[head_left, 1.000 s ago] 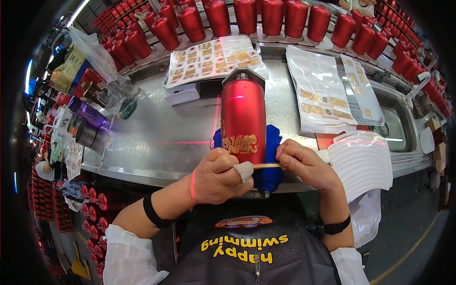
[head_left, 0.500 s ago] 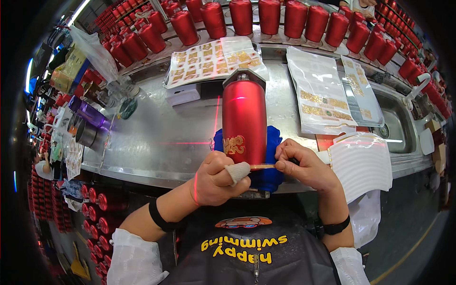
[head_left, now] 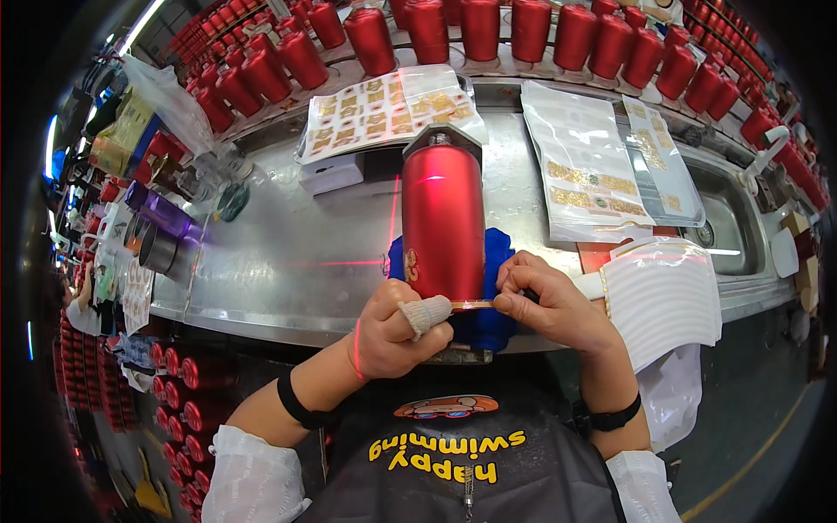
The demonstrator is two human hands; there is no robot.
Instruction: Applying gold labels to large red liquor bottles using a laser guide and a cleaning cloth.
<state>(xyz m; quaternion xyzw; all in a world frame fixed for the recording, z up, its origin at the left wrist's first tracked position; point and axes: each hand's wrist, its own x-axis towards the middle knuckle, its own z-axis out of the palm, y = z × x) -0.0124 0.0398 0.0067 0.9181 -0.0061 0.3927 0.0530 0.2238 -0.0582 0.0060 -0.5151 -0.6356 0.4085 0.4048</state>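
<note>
Pinching a thin gold strip (head_left: 471,304) between them, the left hand (head_left: 397,327) and right hand (head_left: 549,301) hold fingers closed on its ends at the near end of a red bottle (head_left: 443,218) lying on a blue cradle (head_left: 499,261) on the steel tabletop (head_left: 288,261). Farther off lie clear sheets of gold stickers (head_left: 384,109) and rows of red bottles (head_left: 488,26).

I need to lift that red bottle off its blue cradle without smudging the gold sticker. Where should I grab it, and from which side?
Hedged: take the red bottle around its bare upper body, coming from above with a grip across its width. It lies lengthwise on the blue cradle, neck pointing away. The gold sticker sits low on its left side, where the left hand and right hand hold a strip, so stay clear of that end.
</note>
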